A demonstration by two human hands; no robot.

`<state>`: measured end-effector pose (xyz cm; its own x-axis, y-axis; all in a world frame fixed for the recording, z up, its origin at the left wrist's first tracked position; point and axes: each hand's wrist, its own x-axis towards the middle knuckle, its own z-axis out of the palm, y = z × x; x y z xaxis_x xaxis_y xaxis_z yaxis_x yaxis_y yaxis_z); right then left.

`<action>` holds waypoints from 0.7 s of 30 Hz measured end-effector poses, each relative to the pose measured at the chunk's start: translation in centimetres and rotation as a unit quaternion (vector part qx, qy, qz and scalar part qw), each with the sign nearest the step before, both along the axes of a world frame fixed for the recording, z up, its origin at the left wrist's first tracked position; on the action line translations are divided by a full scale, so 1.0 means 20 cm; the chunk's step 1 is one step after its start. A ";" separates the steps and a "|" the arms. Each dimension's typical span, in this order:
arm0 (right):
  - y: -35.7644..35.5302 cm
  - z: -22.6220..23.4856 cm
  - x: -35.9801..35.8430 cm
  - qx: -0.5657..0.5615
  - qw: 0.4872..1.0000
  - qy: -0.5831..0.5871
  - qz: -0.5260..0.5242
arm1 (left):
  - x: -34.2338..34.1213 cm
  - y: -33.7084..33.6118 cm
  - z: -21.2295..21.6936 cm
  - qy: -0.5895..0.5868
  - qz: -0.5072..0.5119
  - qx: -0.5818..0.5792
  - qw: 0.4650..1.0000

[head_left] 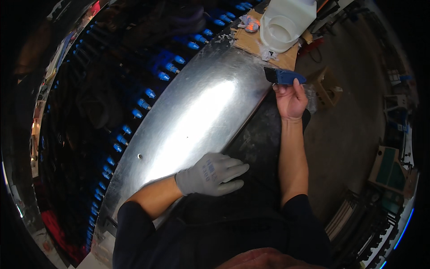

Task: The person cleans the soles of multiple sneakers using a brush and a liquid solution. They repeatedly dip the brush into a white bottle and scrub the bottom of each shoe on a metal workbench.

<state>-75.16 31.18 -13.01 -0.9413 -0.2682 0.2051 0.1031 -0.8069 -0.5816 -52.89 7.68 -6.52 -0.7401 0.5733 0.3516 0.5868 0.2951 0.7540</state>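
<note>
A blue tool with a flat black end, probably a brush [286, 77], is held in my bare right hand [291, 101]. Thumb and fingers grip its blue part, and the black end points left over the far right edge of a shiny curved metal surface [179, 116]. My left hand [215, 175] wears a grey glove with faded print. It lies at the near edge of the metal, fingers stretched to the right and holding nothing. Just beyond the tool, a whitish translucent plastic jug [286, 27] with a cut-open side sits on a piece of cardboard [246, 41].
Crumpled paper scraps [249, 23] lie beside the jug. Rows of blue-tipped fittings [143, 104] line the metal's left side. A cardboard box [326, 87] stands on the floor at right, with a green-panelled box [387, 172] and metal racks farther right.
</note>
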 end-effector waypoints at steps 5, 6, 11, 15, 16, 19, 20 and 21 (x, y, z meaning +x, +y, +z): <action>-0.08 0.10 0.00 0.062 0.998 0.002 -0.026 | -0.02 0.00 0.00 -0.008 -0.003 -0.019 1.000; -0.10 0.12 0.00 0.084 0.996 0.005 -0.034 | -0.02 0.00 0.00 -0.003 -0.001 -0.015 1.000; -0.19 0.17 -0.04 0.168 0.983 0.002 -0.079 | -0.01 0.01 -0.03 -0.001 0.010 -0.003 1.000; -0.25 0.18 -0.07 0.172 0.983 0.009 -0.060 | -0.01 0.01 -0.03 -0.022 0.001 -0.012 1.000; -0.27 0.17 -0.08 0.166 0.985 0.014 -0.052 | 0.00 0.01 -0.04 -0.024 0.004 -0.019 1.000; -0.30 0.13 -0.10 0.163 0.986 0.008 -0.033 | 0.00 0.02 -0.04 -0.029 0.006 -0.030 0.999; -0.31 0.12 -0.10 0.160 0.987 0.007 -0.031 | 0.00 0.02 -0.04 -0.031 0.005 -0.033 0.999; -0.31 0.11 -0.10 0.156 0.987 0.005 -0.030 | 0.00 0.02 -0.04 -0.036 0.002 -0.037 0.999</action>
